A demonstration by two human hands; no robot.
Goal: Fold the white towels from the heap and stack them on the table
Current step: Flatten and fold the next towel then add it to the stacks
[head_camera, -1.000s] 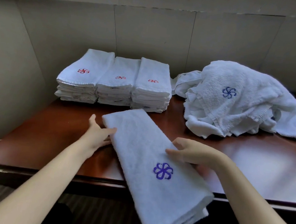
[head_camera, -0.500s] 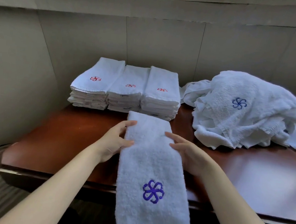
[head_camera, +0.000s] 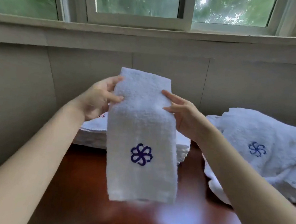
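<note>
A left hand (head_camera: 97, 99) and right hand (head_camera: 181, 113) grip a folded towel (head_camera: 140, 138) lifted above the table (head_camera: 84, 187), best lowered squarely onto the stacks (head_camera: 90, 133) behind.

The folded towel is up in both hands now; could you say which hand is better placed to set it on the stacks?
Probably the left hand: it holds the towel right above the stacks; the right hand is nearer the heap.
</note>
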